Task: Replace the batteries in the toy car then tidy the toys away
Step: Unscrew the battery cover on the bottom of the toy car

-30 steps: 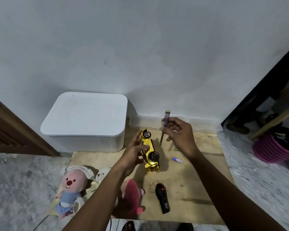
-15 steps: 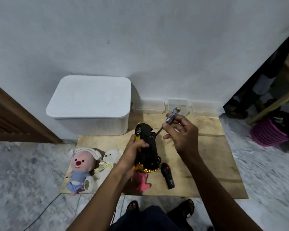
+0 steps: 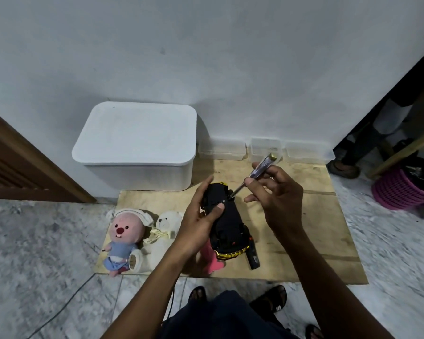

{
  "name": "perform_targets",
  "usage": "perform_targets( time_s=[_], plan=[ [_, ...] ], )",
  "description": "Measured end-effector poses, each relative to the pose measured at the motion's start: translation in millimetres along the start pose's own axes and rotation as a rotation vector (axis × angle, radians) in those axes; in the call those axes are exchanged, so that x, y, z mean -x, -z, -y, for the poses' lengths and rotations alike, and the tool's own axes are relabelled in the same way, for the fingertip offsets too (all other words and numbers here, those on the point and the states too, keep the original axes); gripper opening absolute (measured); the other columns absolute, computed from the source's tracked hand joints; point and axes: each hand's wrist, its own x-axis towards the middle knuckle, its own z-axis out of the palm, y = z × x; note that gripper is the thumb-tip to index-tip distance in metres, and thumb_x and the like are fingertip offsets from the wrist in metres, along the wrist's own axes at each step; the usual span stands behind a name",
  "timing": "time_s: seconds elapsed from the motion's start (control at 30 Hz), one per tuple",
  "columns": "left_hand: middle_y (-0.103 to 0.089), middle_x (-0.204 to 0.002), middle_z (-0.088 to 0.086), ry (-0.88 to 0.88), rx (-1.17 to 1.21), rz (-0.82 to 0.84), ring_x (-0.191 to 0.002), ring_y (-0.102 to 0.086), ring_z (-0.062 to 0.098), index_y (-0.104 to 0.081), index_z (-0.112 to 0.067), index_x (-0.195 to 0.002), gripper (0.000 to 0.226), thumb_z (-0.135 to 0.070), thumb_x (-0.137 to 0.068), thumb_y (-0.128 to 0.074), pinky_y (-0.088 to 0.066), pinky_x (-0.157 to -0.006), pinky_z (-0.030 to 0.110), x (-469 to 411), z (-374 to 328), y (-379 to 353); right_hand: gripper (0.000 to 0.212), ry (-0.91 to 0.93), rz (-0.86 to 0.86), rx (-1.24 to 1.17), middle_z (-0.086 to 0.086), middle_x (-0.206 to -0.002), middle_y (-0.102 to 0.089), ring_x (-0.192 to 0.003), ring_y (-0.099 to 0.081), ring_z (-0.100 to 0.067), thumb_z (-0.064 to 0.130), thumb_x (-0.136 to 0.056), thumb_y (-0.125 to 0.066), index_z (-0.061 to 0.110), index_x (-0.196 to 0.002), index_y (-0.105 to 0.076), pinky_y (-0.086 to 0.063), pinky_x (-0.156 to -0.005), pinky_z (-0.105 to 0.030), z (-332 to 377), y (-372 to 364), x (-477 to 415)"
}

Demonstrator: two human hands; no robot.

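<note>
Head view showed the yellow toy car turned belly-up, its black plastic underside facing the camera, held in the air above the bare plywood board on the marble floor. Its long axis ran from far-left to near-right; the gold-trimmed end pointed toward the person, the other end toward the wall. The left hand was wrapped around the far half of the car, thumb pressed on the underside. The right hand pinched a slim clear-handled screwdriver between thumb and fingers; its shaft slanted down to the left, the tip touching the underside just beside the left thumb. Beneath the car lay a black remote control and a pink soft toy, mostly hidden. To the left on the board lay a pink-faced plush in a blue shirt and, touching it, a white teddy bear. A white lidded plastic storage box stood against the far wall.
</note>
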Motion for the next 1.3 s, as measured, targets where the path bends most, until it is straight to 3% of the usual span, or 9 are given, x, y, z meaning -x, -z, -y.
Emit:
perform_targets(
  time_s=[0.1,0.2,0.33,0.63,0.77,0.87,0.93,1.17,1.3],
  plan=[
    [-0.059,-0.132,-0.002,-0.012,-0.066,0.012,-0.123,-0.057,0.015,-0.068,-0.035,-0.120,0.032,-0.015,-0.095,-0.063,-0.055,-0.098,0.037,0,2,0,0.022,0.020,0.016,0.049,-0.003,-0.110,-0.073,-0.074,-0.069,-0.017,-0.001,-0.083,-0.073,0.008,-0.103,-0.070,-0.059,-0.052,-0.032,1,-2,0],
    [-0.061,-0.125,0.004,0.009,-0.104,-0.008,-0.117,-0.058,0.020,-0.072,-0.032,-0.105,0.021,-0.017,-0.094,-0.063,-0.053,-0.093,0.035,1,2,0,0.021,0.040,0.016,0.080,0.000,-0.111,-0.072,-0.075,-0.070,-0.018,-0.001,-0.084,-0.073,0.006,-0.103,-0.070,-0.059,-0.052,-0.032,1,-2,1],
    [-0.061,-0.122,0.006,0.009,-0.080,-0.005,-0.112,-0.059,0.020,-0.072,-0.028,-0.101,0.018,-0.015,-0.093,-0.063,-0.051,-0.084,0.028,3,2,3,0.020,0.060,0.017,0.083,0.000,-0.111,-0.072,-0.074,-0.070,-0.018,-0.001,-0.084,-0.073,0.007,-0.101,-0.069,-0.060,-0.052,-0.033,4,-3,5],
    [-0.062,-0.117,0.006,-0.012,-0.067,0.001,-0.107,-0.060,0.020,-0.069,-0.029,-0.095,0.015,-0.026,-0.082,-0.062,-0.047,-0.083,0.027,9,-4,3,0.020,0.102,0.032,0.123,0.007,-0.109,-0.071,-0.073,-0.070,-0.015,0.000,-0.084,-0.073,0.010,-0.100,-0.068,-0.060,-0.052,-0.034,9,-6,10],
    [-0.061,-0.117,0.008,-0.008,-0.028,0.006,-0.106,-0.060,0.023,-0.069,-0.030,-0.093,0.018,-0.013,-0.091,-0.063,-0.049,-0.080,0.028,12,-4,3,0.021,0.130,0.055,0.149,0.011,-0.104,-0.070,-0.077,-0.070,-0.017,-0.001,-0.084,-0.073,0.005,-0.104,-0.068,-0.060,-0.051,-0.032,10,-5,12],
    [-0.061,-0.116,0.008,-0.011,-0.019,0.003,-0.104,-0.060,0.020,-0.069,-0.030,-0.092,0.026,-0.005,-0.093,-0.062,-0.048,-0.077,0.024,13,-5,3,0.028,0.172,0.095,0.177,0.005,-0.102,-0.069,-0.081,-0.070,-0.016,-0.003,-0.084,-0.072,0.011,-0.108,-0.067,-0.057,-0.049,-0.024,12,-4,15],
    [-0.061,-0.116,0.007,-0.019,-0.024,-0.001,-0.105,-0.060,0.021,-0.070,-0.030,-0.092,0.023,-0.009,-0.091,-0.063,-0.048,-0.079,0.025,13,-4,3,0.032,0.202,0.116,0.197,0.001,-0.102,-0.069,-0.084,-0.070,-0.015,-0.004,-0.084,-0.071,0.014,-0.110,-0.066,-0.057,-0.049,-0.023,13,-4,16],
    [-0.063,-0.113,0.006,-0.022,-0.024,0.004,-0.105,-0.060,0.022,-0.071,-0.030,-0.089,0.014,-0.021,-0.079,-0.064,-0.049,-0.086,0.034,13,-4,1,0.029,0.239,0.158,0.211,0.013,-0.111,-0.065,-0.091,-0.069,-0.014,-0.007,-0.085,-0.067,0.017,-0.103,-0.064,-0.059,-0.047,-0.028,12,-3,16],
    [-0.065,-0.110,0.005,-0.006,-0.003,0.012,-0.104,-0.060,0.028,-0.070,-0.025,-0.088,0.013,-0.020,-0.079,-0.064,-0.049,-0.083,0.036,11,-5,1,0.034,0.226,0.218,0.188,0.003,-0.103,-0.065,-0.092,-0.068,-0.017,-0.004,-0.087,-0.063,0.019,-0.112,-0.062,-0.057,-0.049,-0.026,10,0,14]
  ],
)
